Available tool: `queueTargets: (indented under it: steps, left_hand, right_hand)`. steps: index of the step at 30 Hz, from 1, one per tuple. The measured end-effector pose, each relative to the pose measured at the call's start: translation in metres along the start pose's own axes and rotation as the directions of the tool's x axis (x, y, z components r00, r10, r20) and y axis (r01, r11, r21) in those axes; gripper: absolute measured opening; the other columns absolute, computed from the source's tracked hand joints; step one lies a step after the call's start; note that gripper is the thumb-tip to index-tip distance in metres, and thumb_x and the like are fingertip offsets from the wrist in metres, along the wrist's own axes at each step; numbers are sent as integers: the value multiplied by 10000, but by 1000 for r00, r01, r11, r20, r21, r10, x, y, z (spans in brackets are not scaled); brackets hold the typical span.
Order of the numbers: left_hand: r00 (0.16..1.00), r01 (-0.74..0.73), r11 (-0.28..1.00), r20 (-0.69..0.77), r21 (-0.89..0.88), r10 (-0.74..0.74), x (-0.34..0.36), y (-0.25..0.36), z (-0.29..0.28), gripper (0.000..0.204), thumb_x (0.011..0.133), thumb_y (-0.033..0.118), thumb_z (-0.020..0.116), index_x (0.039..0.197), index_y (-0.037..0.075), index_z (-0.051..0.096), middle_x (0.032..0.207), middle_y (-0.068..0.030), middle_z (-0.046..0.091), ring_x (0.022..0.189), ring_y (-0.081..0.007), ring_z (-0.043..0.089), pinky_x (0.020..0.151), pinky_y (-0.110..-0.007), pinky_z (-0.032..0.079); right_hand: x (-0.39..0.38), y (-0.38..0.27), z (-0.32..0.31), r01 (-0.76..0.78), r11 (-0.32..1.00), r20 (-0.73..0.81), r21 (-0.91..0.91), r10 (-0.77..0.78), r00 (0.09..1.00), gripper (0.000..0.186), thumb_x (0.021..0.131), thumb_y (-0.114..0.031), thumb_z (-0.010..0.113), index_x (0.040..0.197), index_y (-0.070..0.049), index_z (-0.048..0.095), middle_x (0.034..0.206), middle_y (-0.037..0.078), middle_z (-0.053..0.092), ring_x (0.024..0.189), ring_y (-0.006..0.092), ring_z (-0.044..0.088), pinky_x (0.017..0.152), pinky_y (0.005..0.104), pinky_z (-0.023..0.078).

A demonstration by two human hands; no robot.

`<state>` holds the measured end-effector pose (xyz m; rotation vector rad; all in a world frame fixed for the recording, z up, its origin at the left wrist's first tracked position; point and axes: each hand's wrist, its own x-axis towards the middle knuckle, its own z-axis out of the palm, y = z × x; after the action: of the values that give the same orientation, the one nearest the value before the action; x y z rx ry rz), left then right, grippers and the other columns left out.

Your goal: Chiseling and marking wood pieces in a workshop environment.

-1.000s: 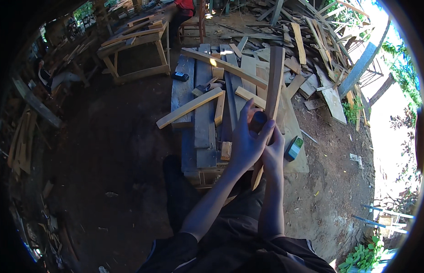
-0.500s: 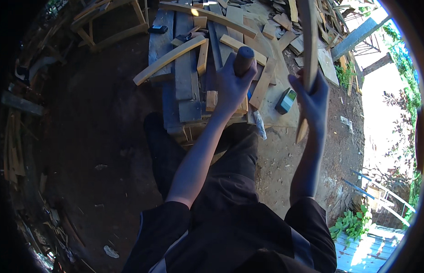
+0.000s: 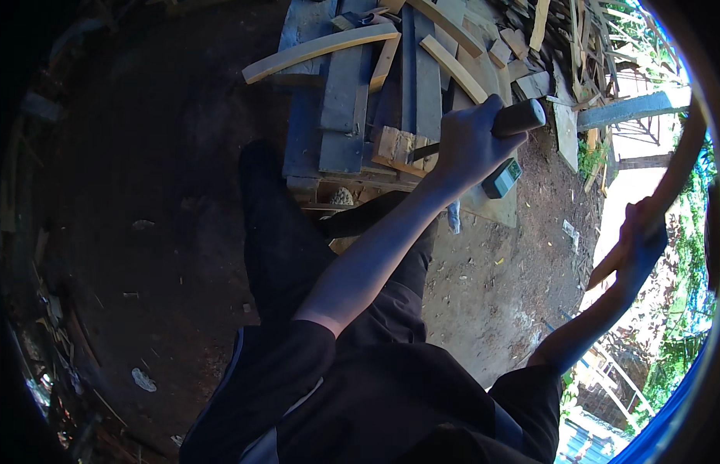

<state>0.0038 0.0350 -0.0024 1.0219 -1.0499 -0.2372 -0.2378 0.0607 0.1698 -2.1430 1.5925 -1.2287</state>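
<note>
Plenty of dirt floor [image 3: 167,240] around the bench [image 3: 487,210], which is piled with boards [image 3: 343,151]. Right hand [image 3: 642,232] is wrapped round a long stick [image 3: 682,166], tilted and well off to the right. Left hand [image 3: 472,143] is clenched on the tool [image 3: 521,117], which runs crosswise: fat butt toward the stick side, thin shank toward the block [image 3: 393,145]. Left's nearer the block; can't tell if the shank touches. Little box [image 3: 501,179] sits just beside.

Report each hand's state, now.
Left hand: closed around a dark, cylindrical tool handle.
Right hand: closed around a long, brown wooden bar.
</note>
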Motion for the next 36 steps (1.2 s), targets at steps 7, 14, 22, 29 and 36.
queueTargets:
  steps: [7,14,22,29,36]
  left_hand:
    - [999,-27,999,29,28,27,-5,-8,4,308,710,208,792,800,71,531,639,-96,609,596,-284,655,525,-368,493]
    - [997,-65,998,48,22,64,2,-1,18,273,721,194,777,797,96,534,634,-84,608,557,-263,646,511,-359,490]
    - [988,-14,998,155,55,6,-16,4,31,277,750,221,769,770,80,531,604,-108,574,558,-305,624,500,-396,465]
    - [979,-18,995,202,103,-3,-16,-1,33,306,740,224,772,793,65,516,694,-125,598,627,-337,634,540,-412,482]
    - [964,-50,988,264,144,10,-23,-7,44,323,743,233,775,804,66,505,670,-121,596,617,-347,627,535,-425,476]
  right_hand:
    - [-15,12,38,112,957,245,-267,-45,968,184,810,-107,690,927,-18,580,641,22,520,580,99,497,551,241,401]
    - [-16,38,20,-95,995,-90,-18,93,992,98,821,-108,616,874,-39,571,623,-7,471,531,62,436,505,216,352]
    - [-39,80,6,-38,844,-278,535,218,936,173,839,-162,660,848,-59,521,594,-16,440,489,55,403,446,217,320]
    - [-59,138,31,-37,991,-99,-129,24,995,206,798,-140,710,881,-43,548,605,-13,470,478,55,420,438,223,331]
    - [-110,159,72,-147,965,139,-218,180,974,250,781,-200,706,889,-56,532,573,-21,437,503,94,463,450,243,348]
